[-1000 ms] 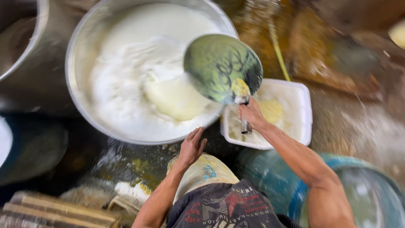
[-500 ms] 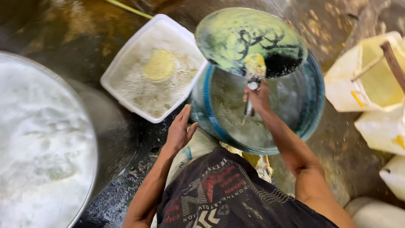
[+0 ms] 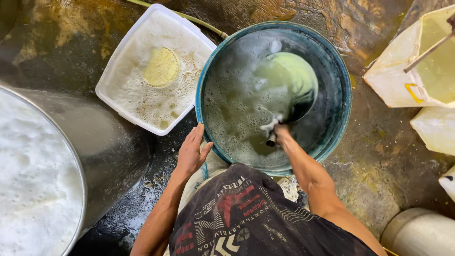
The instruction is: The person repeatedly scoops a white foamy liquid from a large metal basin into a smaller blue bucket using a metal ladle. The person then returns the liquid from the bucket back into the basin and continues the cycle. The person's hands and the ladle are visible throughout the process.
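Note:
My right hand grips the handle of a green scoop that is dipped into the foamy liquid inside a round blue tub. The scoop's bowl lies tilted, partly under the foam. My left hand rests open, fingers spread, just outside the tub's near left rim, by my knee. A white rectangular tray with frothy liquid and a yellow round lump sits left of the tub.
A large metal vat full of white foam fills the left side. White plastic containers with yellowish liquid stand at the right, a metal pot at bottom right. A thin hose runs behind the tray. The floor is wet and stained.
The view swung right from the metal vat to the blue tub. My right hand carried the scoop over the tray and lowered it into the tub. My left hand stayed open.

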